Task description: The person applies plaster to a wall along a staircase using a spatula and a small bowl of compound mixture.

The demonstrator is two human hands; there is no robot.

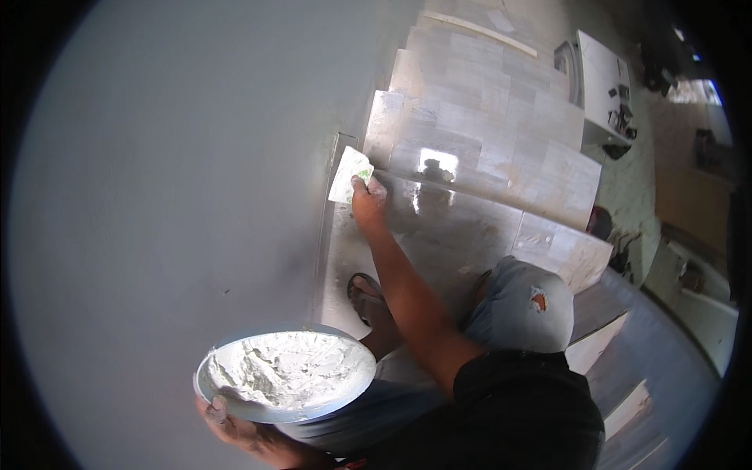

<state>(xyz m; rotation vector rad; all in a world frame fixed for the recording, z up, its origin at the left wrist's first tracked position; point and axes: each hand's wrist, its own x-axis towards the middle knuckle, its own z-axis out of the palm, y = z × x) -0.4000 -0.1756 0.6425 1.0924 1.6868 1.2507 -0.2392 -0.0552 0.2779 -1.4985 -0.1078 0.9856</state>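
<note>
My left hand (231, 423) grips the near left rim of a wide, pale blue-grey bowl (202, 376) holding white paste (286, 364). My right hand (366, 196) is stretched forward, shut on a flat scraper (348, 168) coated white, with a small green patch showing by the thumb. The scraper is at the narrow skirting strip (323, 251) along the foot of the grey wall (164, 172), beside the corner of a tiled step; whether it touches the strip I cannot tell. My sandalled foot (364, 290) is on the tile below my arm.
Tiled stairs (486, 125) run away beside the wall, with more steps (627, 415) behind my bent, ripped-jean knee (525, 313) at the right. A white table (599, 78) with dark small items stands beyond the stairs, with a dark red object (599, 222) by the step's end.
</note>
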